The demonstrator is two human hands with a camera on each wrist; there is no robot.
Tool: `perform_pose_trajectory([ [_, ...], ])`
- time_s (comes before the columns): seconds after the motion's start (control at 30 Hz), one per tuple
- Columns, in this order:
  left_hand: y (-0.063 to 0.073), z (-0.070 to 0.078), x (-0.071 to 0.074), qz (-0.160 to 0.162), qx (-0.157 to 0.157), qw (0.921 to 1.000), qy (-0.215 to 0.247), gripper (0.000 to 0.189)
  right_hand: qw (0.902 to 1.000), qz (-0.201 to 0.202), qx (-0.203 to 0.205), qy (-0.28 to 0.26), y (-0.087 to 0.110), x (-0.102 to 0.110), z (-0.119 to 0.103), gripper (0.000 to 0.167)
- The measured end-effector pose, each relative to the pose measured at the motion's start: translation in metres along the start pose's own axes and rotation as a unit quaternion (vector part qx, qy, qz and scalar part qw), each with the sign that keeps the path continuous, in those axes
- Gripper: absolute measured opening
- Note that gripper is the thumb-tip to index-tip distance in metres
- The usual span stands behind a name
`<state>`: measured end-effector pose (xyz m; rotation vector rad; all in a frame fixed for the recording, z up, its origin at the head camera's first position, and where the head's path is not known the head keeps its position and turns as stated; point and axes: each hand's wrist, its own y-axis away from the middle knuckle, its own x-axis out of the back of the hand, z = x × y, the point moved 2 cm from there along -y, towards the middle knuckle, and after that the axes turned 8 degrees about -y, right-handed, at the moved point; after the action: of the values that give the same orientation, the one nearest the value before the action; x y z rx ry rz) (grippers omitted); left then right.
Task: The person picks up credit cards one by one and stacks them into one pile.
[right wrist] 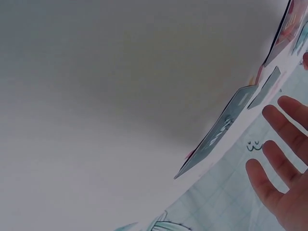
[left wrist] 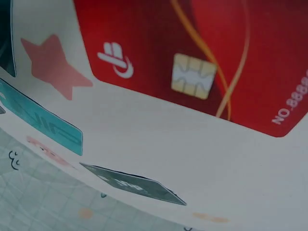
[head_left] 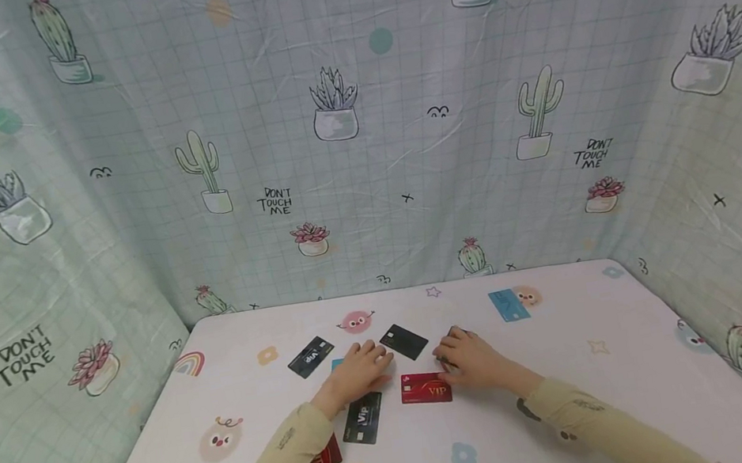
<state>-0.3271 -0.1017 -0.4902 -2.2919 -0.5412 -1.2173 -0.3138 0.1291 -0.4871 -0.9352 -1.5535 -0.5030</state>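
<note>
My left hand [head_left: 361,371] is low over the table, fingers loosely extended and nothing visibly gripped. A blue card [head_left: 337,363] shows partly beneath it, and a black VIP card [head_left: 363,419] lies by its wrist. My right hand [head_left: 467,357] hovers over a dark card mostly hidden under its fingers; in the right wrist view its fingers [right wrist: 272,185] are spread, with no card between them. Between the hands are a plain black card [head_left: 403,342] and a red VIP card [head_left: 426,388], whose right end is near the right thumb. A red card [left wrist: 154,53] fills the top of the left wrist view.
Another black VIP card [head_left: 310,356] lies at the back left, and a light blue card [head_left: 509,305] at the back right. A second red card [head_left: 323,457] is partly covered by the left sleeve. The patterned white tabletop [head_left: 617,387] meets a cactus-print curtain [head_left: 396,156].
</note>
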Motion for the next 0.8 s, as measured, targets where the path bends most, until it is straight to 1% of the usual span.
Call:
perform_pose_trajectory([
  [0.07,-0.002,-0.002,-0.001,0.009,0.005,0.9999,0.001,0.034,0.9999,0.0,-0.009,-0.008,-0.002,0.0,0.0,0.038],
  [0.23,-0.008,-0.005,-0.006,0.008,0.024,0.9995,0.017,0.035,0.9996,0.007,-0.028,-0.009,-0.01,-0.001,0.001,0.037],
  [0.3,-0.01,-0.006,-0.008,0.002,0.031,0.9993,0.021,0.035,0.9993,0.012,-0.034,0.002,-0.013,-0.002,0.0,0.039],
  [0.5,-0.015,-0.009,-0.012,0.008,0.044,0.9987,0.025,0.036,0.9977,0.037,-0.048,0.029,-0.021,-0.002,-0.002,0.042],
  [0.57,-0.017,-0.009,-0.014,0.006,0.05,0.9984,0.026,0.037,0.9969,0.044,-0.054,0.037,-0.023,-0.001,-0.004,0.044],
  [0.73,-0.022,-0.011,-0.018,-0.002,0.068,0.9973,0.027,0.04,0.9953,0.057,-0.063,0.047,-0.029,0.0,-0.006,0.045],
  [0.8,-0.024,-0.011,-0.019,0.001,0.075,0.9969,0.025,0.041,0.9947,0.057,-0.07,0.049,-0.032,-0.001,-0.007,0.045],
])
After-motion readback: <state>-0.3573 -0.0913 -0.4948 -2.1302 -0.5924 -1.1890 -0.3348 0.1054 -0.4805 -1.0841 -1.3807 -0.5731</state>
